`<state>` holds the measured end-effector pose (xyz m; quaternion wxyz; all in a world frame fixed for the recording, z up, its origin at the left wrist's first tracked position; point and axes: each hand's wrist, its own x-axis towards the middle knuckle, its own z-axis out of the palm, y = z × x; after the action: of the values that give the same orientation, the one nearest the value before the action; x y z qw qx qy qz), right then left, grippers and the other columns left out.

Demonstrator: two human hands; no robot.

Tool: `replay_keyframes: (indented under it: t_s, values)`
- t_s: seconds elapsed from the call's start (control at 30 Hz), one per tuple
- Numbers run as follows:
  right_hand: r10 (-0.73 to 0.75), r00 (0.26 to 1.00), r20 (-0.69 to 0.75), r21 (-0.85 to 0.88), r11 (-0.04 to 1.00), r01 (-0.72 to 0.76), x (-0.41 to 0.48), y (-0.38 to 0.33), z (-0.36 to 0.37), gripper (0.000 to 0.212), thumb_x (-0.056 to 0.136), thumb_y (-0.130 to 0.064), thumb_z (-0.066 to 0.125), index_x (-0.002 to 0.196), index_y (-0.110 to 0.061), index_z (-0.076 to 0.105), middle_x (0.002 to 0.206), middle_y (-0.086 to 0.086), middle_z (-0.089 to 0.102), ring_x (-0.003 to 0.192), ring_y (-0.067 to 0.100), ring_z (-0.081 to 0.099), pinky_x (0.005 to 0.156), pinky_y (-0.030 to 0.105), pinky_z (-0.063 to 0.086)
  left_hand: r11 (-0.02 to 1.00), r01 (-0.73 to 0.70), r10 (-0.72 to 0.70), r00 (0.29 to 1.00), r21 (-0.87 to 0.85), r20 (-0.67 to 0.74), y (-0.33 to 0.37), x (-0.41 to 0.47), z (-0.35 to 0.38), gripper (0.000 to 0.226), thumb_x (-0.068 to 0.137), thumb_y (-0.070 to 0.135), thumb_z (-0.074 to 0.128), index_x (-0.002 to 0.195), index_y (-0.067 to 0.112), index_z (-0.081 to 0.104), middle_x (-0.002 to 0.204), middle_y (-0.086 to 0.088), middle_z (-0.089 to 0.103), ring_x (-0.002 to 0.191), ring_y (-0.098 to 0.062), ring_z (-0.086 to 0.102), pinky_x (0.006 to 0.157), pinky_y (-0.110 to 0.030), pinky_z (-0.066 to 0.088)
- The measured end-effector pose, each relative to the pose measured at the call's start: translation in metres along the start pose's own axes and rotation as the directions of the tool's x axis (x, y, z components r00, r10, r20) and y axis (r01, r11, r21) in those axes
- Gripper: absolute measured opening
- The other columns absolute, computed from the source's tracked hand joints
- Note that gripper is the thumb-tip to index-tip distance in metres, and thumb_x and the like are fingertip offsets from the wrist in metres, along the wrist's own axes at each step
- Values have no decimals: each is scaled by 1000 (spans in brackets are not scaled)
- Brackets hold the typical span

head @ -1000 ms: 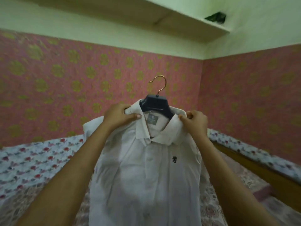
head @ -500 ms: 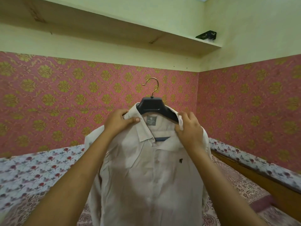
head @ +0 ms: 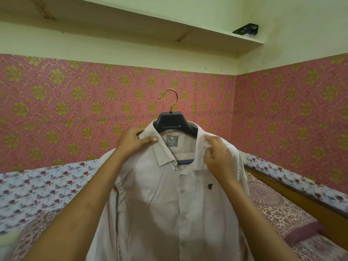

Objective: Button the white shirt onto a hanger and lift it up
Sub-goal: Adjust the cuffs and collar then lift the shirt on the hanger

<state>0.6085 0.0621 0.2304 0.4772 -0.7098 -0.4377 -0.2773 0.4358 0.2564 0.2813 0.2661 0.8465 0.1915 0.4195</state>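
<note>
L hand (head: 133, 142) & R hand (head: 216, 157) pinch white shirt (head: 169, 200) at collar over hanger (head: 175, 122); best lift level, both grips firm.

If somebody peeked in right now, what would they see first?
Probably the white shirt held up in the middle, on a dark hanger with a gold hook. The left hand and right hand grip its collar on either side. Behind is pink wallpaper with gold flowers.
</note>
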Motion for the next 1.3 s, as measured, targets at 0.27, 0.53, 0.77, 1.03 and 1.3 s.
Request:
replay_keyframes:
  t_s: [0.27, 0.53, 0.77, 1.03, 1.3]
  values:
    - [55, 998, -43, -162, 985, -61, 0, 13, 5, 37, 86, -33, 59, 117, -13, 61, 106, 12, 58, 97, 28, 50, 82, 35, 35, 996, 45, -38, 995, -77, 97, -19, -2, -12, 44, 47, 63, 66, 63, 22, 61, 58, 7, 56, 56, -13, 51, 54, -27, 35]
    - [151, 987, 51, 81, 985, -155, 16, -7, 11, 19, 84, -28, 65, 90, -11, 69, 91, 7, 66, 79, 19, 57, 72, 40, 48, 993, 18, 3, 983, -114, 184, -42, 1, -35, 40, 53, 59, 71, 71, 22, 69, 63, 9, 65, 62, -14, 62, 57, -30, 43]
    - [56, 961, 272, 142, 985, -97, 24, -45, 28, 28, 91, -36, 52, 109, -16, 60, 97, -5, 60, 88, 13, 54, 74, 29, 41, 985, 6, 32, 977, -174, 212, -56, 0, -52, 60, 55, 51, 75, 86, 0, 65, 74, -8, 64, 63, -15, 60, 56, -27, 42]
    - [143, 950, 277, -260, 963, -69, 3, -47, 43, 51, 82, -64, 48, 72, -14, 49, 63, -2, 50, 66, 23, 49, 57, 33, 33, 996, 3, 16, 975, -88, 223, -74, -8, -62, 65, 55, 58, 72, 79, -1, 62, 65, -2, 53, 57, -12, 48, 56, -27, 33]
    - [125, 976, 177, -311, 948, -65, -5, -31, 32, 76, 68, -80, 34, 81, -10, 58, 75, 7, 64, 70, 27, 58, 64, 37, 44, 994, 37, -17, 981, -99, 193, -99, -12, -86, 8, 79, 14, 71, 86, 10, 71, 83, 2, 69, 80, -12, 63, 72, -27, 49]
